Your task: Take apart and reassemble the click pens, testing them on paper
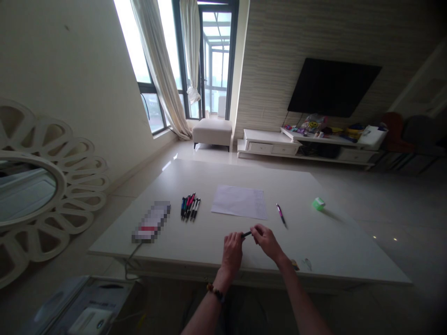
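A dark pen (246, 234) is held between my two hands above the near part of the white table (300, 251). My left hand (233, 251) is closed round one end of it. The fingers of my right hand (266, 239) pinch the other end. Just beyond my hands lies a sheet of white paper (239, 202). To its right a pink and black pen (281, 215) rests alone on the tabletop. Left of the paper is a group of several pens (190, 207) in blue, pink, black and white.
A blurred-out phone-like device (152, 222) with a cable lies at the left. At the right stands a small green object (318, 203). Near the front edge are a small dark and yellow item (295, 264) and a clear loop (307, 264). A box (87, 304) sits below left.
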### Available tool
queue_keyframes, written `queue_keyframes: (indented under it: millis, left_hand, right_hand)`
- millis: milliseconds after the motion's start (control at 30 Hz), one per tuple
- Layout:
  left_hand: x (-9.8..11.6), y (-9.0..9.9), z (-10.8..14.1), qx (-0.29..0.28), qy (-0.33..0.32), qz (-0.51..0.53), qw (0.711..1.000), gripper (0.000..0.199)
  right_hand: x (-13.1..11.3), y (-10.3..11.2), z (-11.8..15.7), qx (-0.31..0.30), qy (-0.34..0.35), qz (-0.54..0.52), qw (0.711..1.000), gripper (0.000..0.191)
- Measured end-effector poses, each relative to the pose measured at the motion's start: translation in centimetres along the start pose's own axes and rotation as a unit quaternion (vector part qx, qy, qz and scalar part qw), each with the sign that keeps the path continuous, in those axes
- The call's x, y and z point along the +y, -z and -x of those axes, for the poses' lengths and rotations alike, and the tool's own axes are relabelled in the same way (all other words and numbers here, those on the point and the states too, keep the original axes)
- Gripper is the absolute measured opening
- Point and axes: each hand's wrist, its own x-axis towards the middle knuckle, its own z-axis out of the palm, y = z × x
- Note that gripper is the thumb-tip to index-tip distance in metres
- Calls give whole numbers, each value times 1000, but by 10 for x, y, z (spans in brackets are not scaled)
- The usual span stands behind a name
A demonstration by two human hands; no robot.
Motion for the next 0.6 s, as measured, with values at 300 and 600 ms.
queue_keyframes:
  millis: [300,600]
  left_hand:
    - [0,-1,1,-13,-7,-3,1000,14]
    - [1,0,0,-5,-12,-3,1000,11]
  right_hand:
    - [1,-4,1,4,2,10,1000,44]
    - [7,-8,3,36,-14,8,999,48]
